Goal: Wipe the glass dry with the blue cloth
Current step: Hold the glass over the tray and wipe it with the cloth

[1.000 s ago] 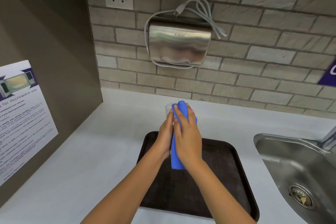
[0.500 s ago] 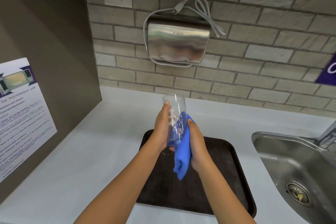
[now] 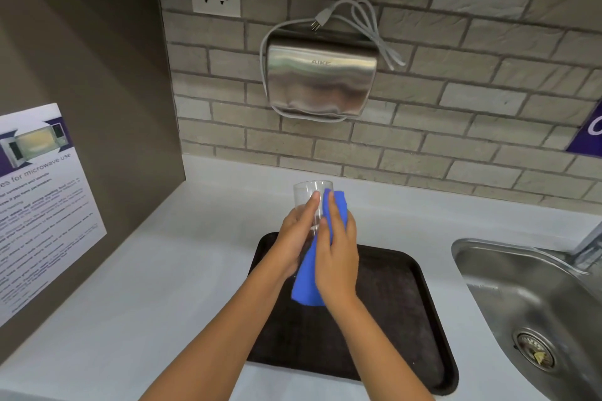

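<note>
Both forearms raised over tray (image 3: 407,303), left hand (image 3: 294,239) gripping glass (image 3: 308,197), right hand (image 3: 337,257) clasping blue cloth (image 3: 306,286) against it

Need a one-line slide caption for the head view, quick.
Left hand holds a clear glass above a dark tray while the right hand presses a blue cloth against it.

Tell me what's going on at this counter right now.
A person is drying a clear glass over a dark tray beside the sink. The left hand holds the glass in its grip, while the right hand presses a blue cloth against its side.
</note>
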Tool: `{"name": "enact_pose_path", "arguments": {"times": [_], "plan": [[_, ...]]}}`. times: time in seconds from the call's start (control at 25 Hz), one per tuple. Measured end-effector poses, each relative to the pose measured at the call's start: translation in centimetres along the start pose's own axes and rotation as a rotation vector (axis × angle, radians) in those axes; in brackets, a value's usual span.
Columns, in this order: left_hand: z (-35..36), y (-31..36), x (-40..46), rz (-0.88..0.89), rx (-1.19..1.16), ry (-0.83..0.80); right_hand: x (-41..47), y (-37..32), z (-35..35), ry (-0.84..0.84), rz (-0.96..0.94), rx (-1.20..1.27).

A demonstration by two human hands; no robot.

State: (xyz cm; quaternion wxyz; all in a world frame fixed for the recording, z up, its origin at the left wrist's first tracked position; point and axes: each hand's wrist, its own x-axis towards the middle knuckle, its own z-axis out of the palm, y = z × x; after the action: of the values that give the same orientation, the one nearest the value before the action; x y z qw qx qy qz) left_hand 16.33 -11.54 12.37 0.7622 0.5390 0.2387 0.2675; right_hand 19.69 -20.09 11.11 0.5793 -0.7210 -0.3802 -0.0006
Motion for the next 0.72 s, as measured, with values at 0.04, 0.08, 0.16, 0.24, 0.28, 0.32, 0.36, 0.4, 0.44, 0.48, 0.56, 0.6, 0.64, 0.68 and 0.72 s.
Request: {"name": "enact_pose_path", "arguments": {"times": [0.04,0.08,0.16,0.24,0.28,0.32,0.36,0.4,0.44,0.48,0.56,0.6,0.64,0.68,0.72], "plan": [[-0.1,-0.1,-0.3,0.0,-0.014,-0.035,1.3,-0.2,-0.7,-0.011,0.049,0.095],[-0.2,-0.2,-0.6,-0.008,-0.032,-0.059,2.5,-0.4,-1.3,-0.027,0.128,0.204],[-0.1,0.3,-0.8,-0.024,-0.053,-0.079,3.8,-0.6,-2.1,-0.053,0.271,0.323],[0.0,0.8,-0.7,-0.034,-0.079,-0.069,2.5,-1.3,-1.7,-0.045,0.167,0.232],[-0.1,0.9,-0.5,-0.036,-0.093,-0.068,1.4,-1.6,-1.1,-0.051,0.07,0.065],[-0.2,0.9,-0.5,-0.035,-0.102,-0.079,0.3,-2.0,-0.6,-0.061,-0.014,-0.1],[-0.3,0.8,-0.5,-0.038,-0.107,-0.095,-0.3,-2.2,-0.2,-0.068,-0.068,-0.203],[-0.3,0.7,-0.5,-0.042,-0.113,-0.105,-0.2,-2.3,0.0,-0.074,-0.075,-0.214],[-0.3,0.6,-0.4,-0.046,-0.126,-0.108,0.6,-2.4,-0.2,-0.093,-0.051,-0.164],[-0.3,0.4,-0.5,-0.051,-0.149,-0.112,1.6,-2.6,-0.7,-0.117,-0.02,-0.077],[-0.3,0.5,-0.6,-0.082,-0.19,-0.111,3.7,-3.0,-1.8,-0.17,0.019,0.091],[-0.2,0.5,-0.6,-0.093,-0.209,-0.111,4.4,-3.4,-2.2,-0.201,0.04,0.167],[-0.1,0.5,-0.5,-0.095,-0.225,-0.111,4.9,-3.7,-2.5,-0.231,0.058,0.214],[-0.1,0.6,-0.4,-0.089,-0.238,-0.105,5.0,-3.7,-2.6,-0.254,0.089,0.246],[-0.1,0.7,-0.3,-0.081,-0.251,-0.094,5.0,-3.3,-2.7,-0.272,0.133,0.283]]}}
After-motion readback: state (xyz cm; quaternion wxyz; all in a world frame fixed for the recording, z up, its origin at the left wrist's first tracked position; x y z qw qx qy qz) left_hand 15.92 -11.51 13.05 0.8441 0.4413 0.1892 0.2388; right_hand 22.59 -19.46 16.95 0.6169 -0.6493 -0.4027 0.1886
